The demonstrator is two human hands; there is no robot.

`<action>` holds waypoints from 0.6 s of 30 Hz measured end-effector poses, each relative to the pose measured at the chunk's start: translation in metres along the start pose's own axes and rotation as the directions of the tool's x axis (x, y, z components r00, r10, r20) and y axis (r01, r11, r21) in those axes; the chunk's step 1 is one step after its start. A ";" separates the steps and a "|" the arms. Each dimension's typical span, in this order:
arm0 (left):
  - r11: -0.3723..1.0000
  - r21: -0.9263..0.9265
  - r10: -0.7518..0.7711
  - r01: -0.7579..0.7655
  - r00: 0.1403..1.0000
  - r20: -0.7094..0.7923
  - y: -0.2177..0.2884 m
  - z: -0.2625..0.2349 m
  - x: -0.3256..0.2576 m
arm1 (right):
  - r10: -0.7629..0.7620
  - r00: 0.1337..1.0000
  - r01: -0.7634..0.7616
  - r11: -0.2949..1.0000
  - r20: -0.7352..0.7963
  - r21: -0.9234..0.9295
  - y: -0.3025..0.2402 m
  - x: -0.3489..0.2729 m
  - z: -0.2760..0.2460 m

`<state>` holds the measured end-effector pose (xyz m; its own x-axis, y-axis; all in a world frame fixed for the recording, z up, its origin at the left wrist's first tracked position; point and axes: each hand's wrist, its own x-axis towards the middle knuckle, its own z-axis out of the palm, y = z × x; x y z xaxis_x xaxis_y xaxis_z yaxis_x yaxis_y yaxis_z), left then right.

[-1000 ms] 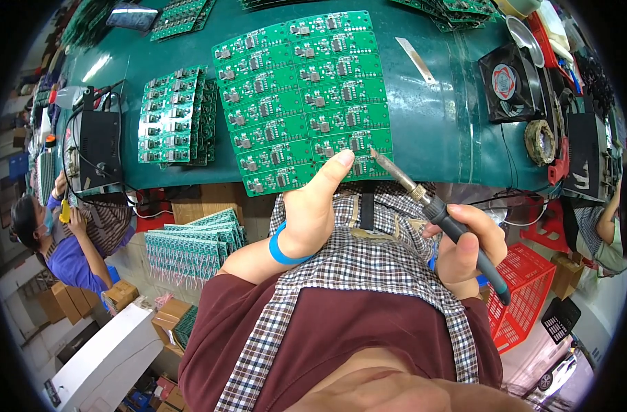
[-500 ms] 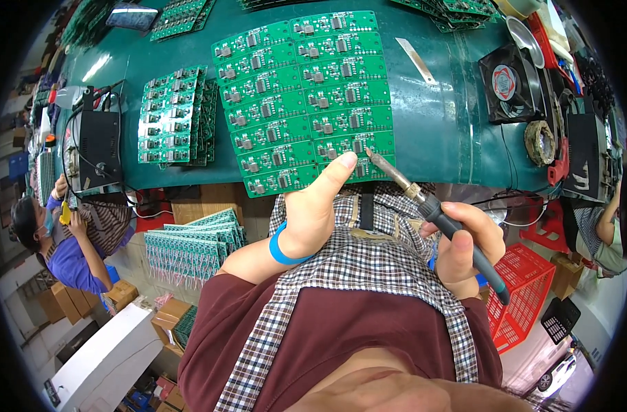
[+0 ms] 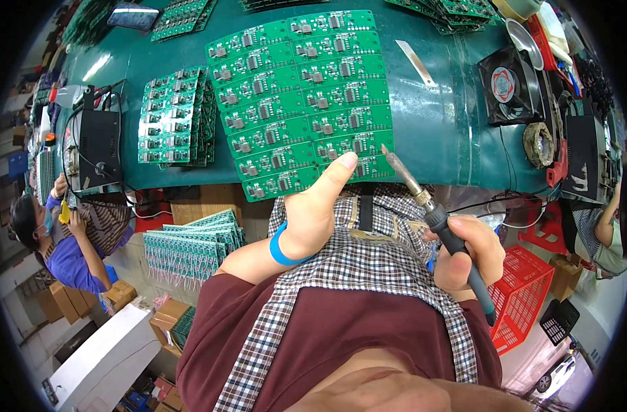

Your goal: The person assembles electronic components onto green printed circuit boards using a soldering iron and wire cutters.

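My left hand [image 3: 313,206] grips a large green circuit board panel [image 3: 296,103] at its near edge. The thumb lies on top; the other fingers are hidden beneath. Rows of small identical circuits with chips cover the panel, which is tilted above the table edge. In my right hand [image 3: 471,254] is a soldering iron [image 3: 445,230], held like a pen by its dark grip. Its metal tip points up and left, over the panel's lower right edge; I cannot tell whether it touches. A blue band circles my left wrist.
On the green table [image 3: 430,130] lie a stack of circuit boards [image 3: 173,117], a metal blade [image 3: 414,63], a black fan [image 3: 509,86] and a tip-cleaning ring [image 3: 539,144]. Black power units [image 3: 99,147] stand at the left and right. A red crate [image 3: 523,295] is below right. A co-worker [image 3: 73,240] sits at left.
The soldering iron's tip has shifted right, from beside my left thumb to the panel's right edge. My right hand moved slightly with it. The panel has shifted a little left.
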<state>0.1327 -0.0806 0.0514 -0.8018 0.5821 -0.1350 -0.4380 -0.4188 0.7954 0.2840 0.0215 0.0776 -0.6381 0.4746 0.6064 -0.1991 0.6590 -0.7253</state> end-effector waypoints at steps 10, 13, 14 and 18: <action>0.987 -0.090 -0.134 0.137 0.990 0.033 0.001 -0.001 0.000 | -0.012 0.999 0.013 1.000 -0.051 0.006 0.000 -0.002 -0.002; 0.965 -0.127 -0.221 0.229 0.972 0.074 -0.002 -0.005 0.002 | -0.067 0.982 0.067 0.998 -0.174 -0.007 0.007 -0.008 0.001; 0.947 -0.144 -0.275 0.286 0.957 0.091 -0.003 -0.006 0.003 | -0.067 0.982 0.067 0.998 -0.174 -0.006 0.007 -0.008 0.001; 0.923 -0.152 -0.335 0.353 0.933 0.135 -0.004 -0.008 0.007 | -0.055 0.975 0.052 0.998 -0.215 -0.019 0.007 -0.008 0.002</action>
<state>0.1260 -0.0805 0.0428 -0.5465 0.7770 -0.3124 -0.7493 -0.2871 0.5968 0.2859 0.0213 0.0671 -0.4518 0.5519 0.7009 -0.2173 0.6939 -0.6865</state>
